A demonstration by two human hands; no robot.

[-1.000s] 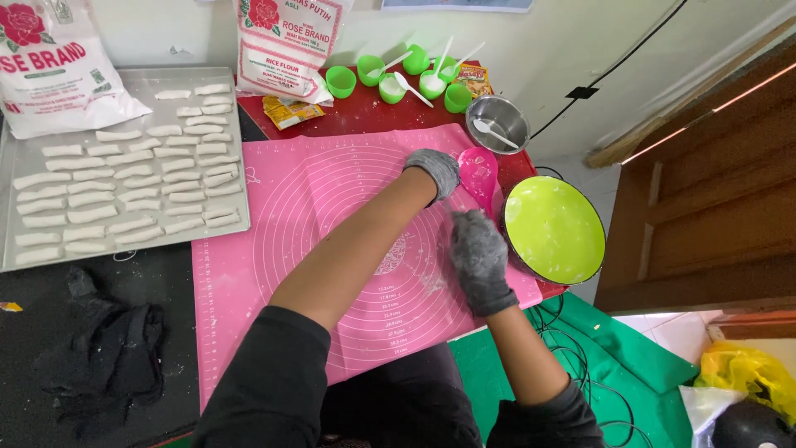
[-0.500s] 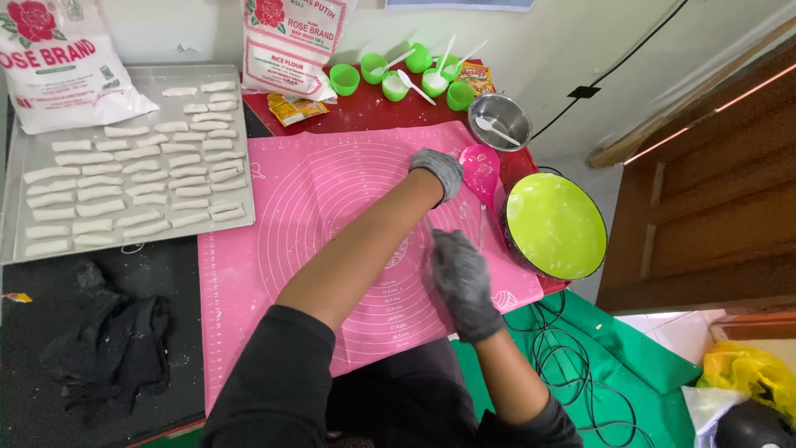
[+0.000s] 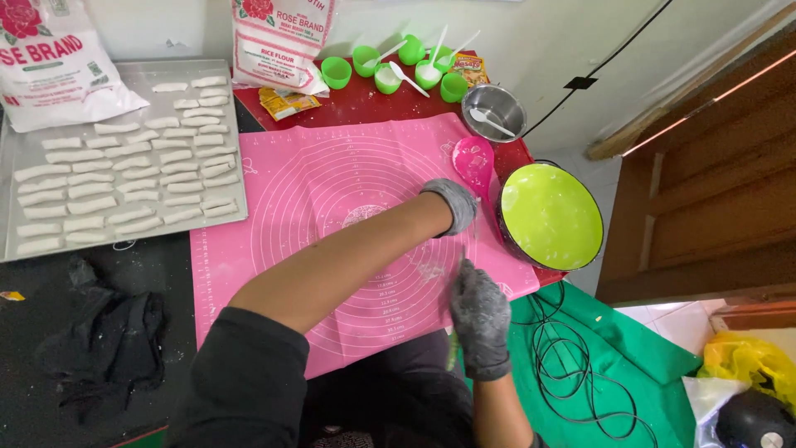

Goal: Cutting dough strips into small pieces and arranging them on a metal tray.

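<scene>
1. At far left I see a tray (image 3: pixel 16 158) of white dough strips (image 3: pixel 124 178).
2. My left hand (image 3: pixel 452 203), gloved and curled, rests on the pink mat (image 3: pixel 332 191).
3. My right hand (image 3: pixel 479 319), fingers together, grips a thin green tool (image 3: pixel 453 353) at the mat's near edge.
4. A green plate (image 3: pixel 551 216) lies at right.

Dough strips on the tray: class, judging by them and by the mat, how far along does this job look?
Done: rows of shaped dough strips fill most of the metal tray. In hand: both gloved hands are over the floured pink mat, the left hand near the pink spatula, the right hand at the mat's near edge; no dough shows on the mat. Left: the tray's top left corner is bare, and the green pan holds pale batter.
</scene>
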